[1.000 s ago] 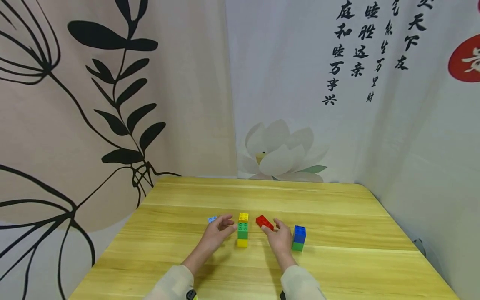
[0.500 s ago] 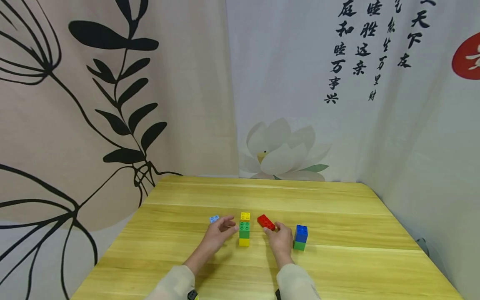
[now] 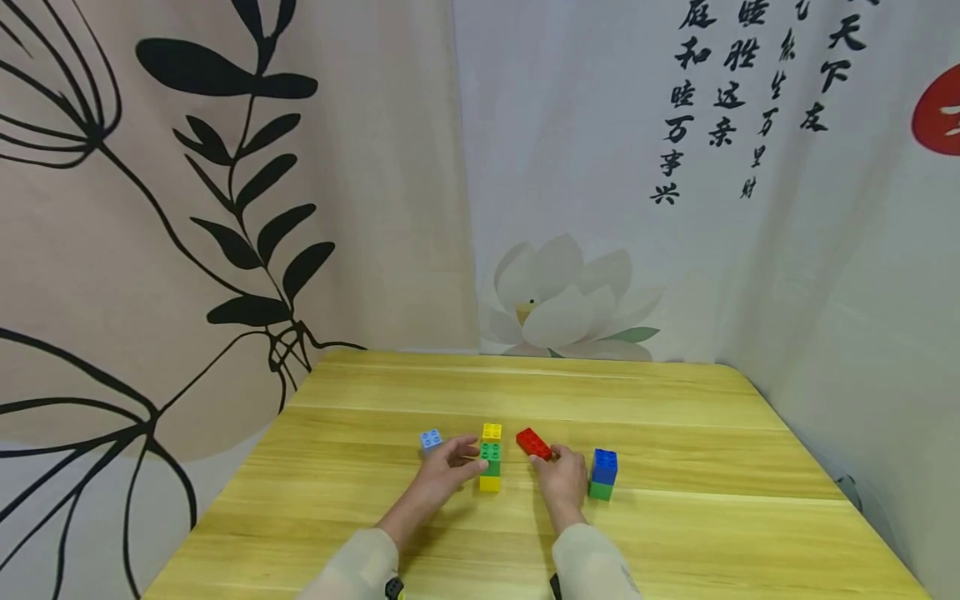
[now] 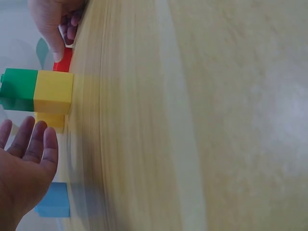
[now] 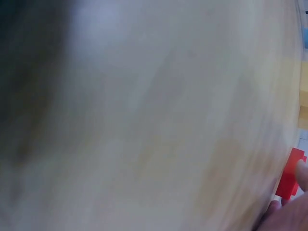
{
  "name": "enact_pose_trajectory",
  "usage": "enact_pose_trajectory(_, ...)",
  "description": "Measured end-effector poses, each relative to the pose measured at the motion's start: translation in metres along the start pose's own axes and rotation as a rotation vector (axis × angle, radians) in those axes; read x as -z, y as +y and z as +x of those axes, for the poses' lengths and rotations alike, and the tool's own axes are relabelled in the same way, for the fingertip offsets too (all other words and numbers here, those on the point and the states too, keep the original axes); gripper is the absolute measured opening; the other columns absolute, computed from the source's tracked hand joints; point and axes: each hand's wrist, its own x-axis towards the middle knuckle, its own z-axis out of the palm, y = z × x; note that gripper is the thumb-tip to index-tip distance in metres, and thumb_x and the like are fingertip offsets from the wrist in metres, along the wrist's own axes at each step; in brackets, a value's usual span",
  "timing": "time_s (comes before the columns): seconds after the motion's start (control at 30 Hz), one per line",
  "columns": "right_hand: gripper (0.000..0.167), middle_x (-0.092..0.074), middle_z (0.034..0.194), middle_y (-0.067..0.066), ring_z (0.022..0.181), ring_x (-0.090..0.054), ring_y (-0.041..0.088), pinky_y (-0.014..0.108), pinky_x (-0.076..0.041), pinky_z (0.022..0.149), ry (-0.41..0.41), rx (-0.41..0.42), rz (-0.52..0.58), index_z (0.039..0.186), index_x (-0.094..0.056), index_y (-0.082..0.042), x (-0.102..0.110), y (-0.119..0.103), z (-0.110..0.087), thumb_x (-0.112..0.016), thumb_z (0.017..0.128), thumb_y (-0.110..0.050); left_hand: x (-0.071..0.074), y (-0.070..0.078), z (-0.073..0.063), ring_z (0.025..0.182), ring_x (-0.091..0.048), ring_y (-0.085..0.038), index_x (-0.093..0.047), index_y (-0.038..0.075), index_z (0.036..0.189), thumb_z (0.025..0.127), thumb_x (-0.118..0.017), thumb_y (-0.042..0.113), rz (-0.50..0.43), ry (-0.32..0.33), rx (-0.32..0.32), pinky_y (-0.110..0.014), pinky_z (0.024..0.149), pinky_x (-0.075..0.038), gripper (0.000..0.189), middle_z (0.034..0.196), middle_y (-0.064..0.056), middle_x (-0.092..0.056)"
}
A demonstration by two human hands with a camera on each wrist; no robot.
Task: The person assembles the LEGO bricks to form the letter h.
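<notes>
In the head view my left hand (image 3: 438,479) is held beside a green block (image 3: 491,455) stacked on a yellow block (image 3: 490,483). Its fingers are loosely bent with nothing between them; the left wrist view shows them apart from the stack. My right hand (image 3: 564,483) holds the near end of a red brick (image 3: 531,442) between thumb and fingers. That brick (image 5: 290,173) lies at the right edge of the right wrist view, the thumb against it. A second yellow block (image 3: 492,431) sits behind the stack. Past my left hand stands a light blue block (image 3: 430,438), partly covered.
Right of my right hand, a blue block (image 3: 605,464) sits on a green block (image 3: 601,491). Everything stands on a wooden table (image 3: 675,542). Behind it hangs a printed curtain (image 3: 390,208) with plants and writing.
My left hand has shifted slightly right, closer to the green and yellow stack, showing more of the light blue block. The right hand stays at the red brick. The head view has turned slightly.
</notes>
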Motion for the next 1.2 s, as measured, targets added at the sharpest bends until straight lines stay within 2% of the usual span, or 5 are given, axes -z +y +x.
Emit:
enact_pose_trajectory(0.4,0.035,-0.064,0.106,0.022,0.099,-0.058,0.036,0.05,-0.046,0.088,0.007,0.048,-0.019,0.11,-0.069,0.009,0.0002,0.0042,0.0031,-0.079,0.085,-0.013,-0.0015,-0.0035,0.0049,0.116,-0.055,-0.03,-0.048,0.005,0.144,0.096,-0.068,0.032,-0.006,-0.004,0.025,-0.047,0.084,-0.051,0.059,0.132,-0.014,-0.056)
enact_pose_trajectory(0.6,0.035,-0.065,0.108,0.023,0.099,-0.059,0.036,0.051,-0.047,0.087,-0.007,0.059,-0.004,0.111,-0.069,0.01,0.0026,0.0047,0.0017,-0.078,0.085,-0.012,-0.0011,-0.0049,0.0067,0.115,-0.055,-0.03,-0.05,0.005,0.143,0.096,-0.068,0.033,0.006,-0.02,0.006,-0.047,0.083,-0.051,0.058,0.131,-0.014,-0.057)
enact_pose_trajectory(0.93,0.035,-0.066,0.107,0.023,0.098,-0.06,0.036,0.051,-0.047,0.087,-0.022,0.074,0.007,0.112,-0.068,0.01,0.0066,0.0024,-0.0002,-0.077,0.087,-0.013,-0.0003,-0.0039,0.0077,0.117,-0.055,-0.028,-0.056,0.01,0.14,0.095,-0.068,0.038,0.021,-0.028,0.02,-0.042,0.085,-0.051,0.054,0.132,-0.01,-0.058)
enact_pose_trajectory(1.2,0.036,-0.067,0.108,0.023,0.098,-0.06,0.036,0.05,-0.048,0.087,-0.036,0.085,0.009,0.113,-0.068,0.011,0.0085,0.003,-0.0003,-0.076,0.087,-0.013,0.0009,-0.0069,0.0089,0.114,-0.057,-0.028,-0.059,0.006,0.136,0.095,-0.068,0.035,0.028,-0.03,-0.016,-0.044,0.088,-0.051,0.051,0.129,-0.012,-0.061)
